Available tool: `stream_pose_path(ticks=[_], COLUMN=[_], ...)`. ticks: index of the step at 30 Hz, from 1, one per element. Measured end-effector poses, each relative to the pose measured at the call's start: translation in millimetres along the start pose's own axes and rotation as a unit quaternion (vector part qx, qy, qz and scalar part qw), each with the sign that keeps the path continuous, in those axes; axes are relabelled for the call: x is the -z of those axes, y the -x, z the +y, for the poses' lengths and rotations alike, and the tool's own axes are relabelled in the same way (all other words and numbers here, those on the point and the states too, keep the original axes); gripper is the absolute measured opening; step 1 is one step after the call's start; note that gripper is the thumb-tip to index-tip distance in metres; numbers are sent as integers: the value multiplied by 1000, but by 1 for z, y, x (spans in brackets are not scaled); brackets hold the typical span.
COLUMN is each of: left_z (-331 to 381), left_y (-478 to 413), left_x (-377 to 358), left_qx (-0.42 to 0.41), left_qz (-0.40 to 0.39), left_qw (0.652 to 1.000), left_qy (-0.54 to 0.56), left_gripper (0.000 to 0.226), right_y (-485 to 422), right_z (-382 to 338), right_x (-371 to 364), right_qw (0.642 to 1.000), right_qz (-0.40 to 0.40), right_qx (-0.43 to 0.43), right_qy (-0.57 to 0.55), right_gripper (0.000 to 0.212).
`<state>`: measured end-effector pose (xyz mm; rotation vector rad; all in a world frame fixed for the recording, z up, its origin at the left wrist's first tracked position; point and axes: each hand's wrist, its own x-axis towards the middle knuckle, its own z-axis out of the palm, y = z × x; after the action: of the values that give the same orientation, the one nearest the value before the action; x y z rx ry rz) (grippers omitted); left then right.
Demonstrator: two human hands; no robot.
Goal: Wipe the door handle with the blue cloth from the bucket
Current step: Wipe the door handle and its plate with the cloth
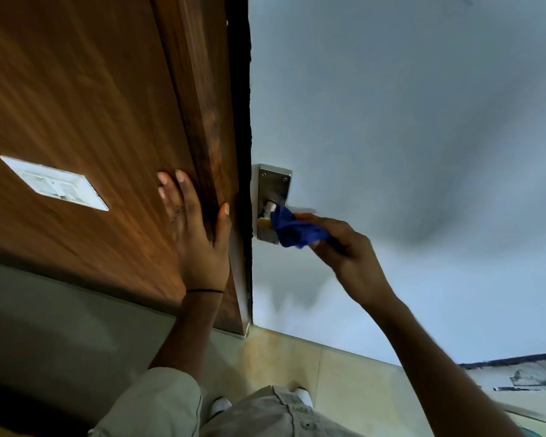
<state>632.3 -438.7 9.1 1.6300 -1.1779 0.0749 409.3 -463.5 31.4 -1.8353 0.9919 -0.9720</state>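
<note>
Right hand (344, 247): fingers are closing together on the blue cloth (297, 230), and the hand is pressing the bunched cloth against the door handle (270, 209).
Blue cloth: it is sitting crumpled between the right fingers and the handle, covering most of the lever; only a short pale stub of the lever is showing at the left side of the cloth.
Door handle: it is sitting on a metal plate (273, 184) with visible screws, fixed on the pale door (391, 121) close to its left edge. A small yellowish part is showing low on the plate, just beside the cloth.
Left hand (196, 234): it is lying flat and open, fingers spread apart, on the brown wooden panel (92, 105); the thumb is reaching to the panel's dark edge. It is holding nothing. A thin black band (204, 291) is going around the wrist.
Switch plate (56, 182): white, it is sitting on the wooden panel, well apart from the left hand.
Floor (344, 373): pale tiles, with white shoes (221, 405) showing below.
</note>
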Motion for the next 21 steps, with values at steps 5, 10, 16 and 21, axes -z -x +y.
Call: stream_pose_path(ticks=[5,10,16,21], left_z=[-1,0,-1,0], left_y=[-1,-1,0,0], left_x=[4,4,5,6], left_qx=[6,3,3,0], left_qz=[5,10,15,19], left_qw=[1000,1000,1000,1000], left_qy=[-2,-1,-5,-5], left_gripper=[73,73,73,73], right_y=[18,33,40,28], right_z=[9,0,-12,-25], right_x=[-3,-27,-51,-74], right_qw=[919,805,722,716], right_qz=[114,174,219,149], right_qx=[-158,-207,-241,-270], right_qy=[-344,-529,-610,-626], right_gripper=[30,41,41,38])
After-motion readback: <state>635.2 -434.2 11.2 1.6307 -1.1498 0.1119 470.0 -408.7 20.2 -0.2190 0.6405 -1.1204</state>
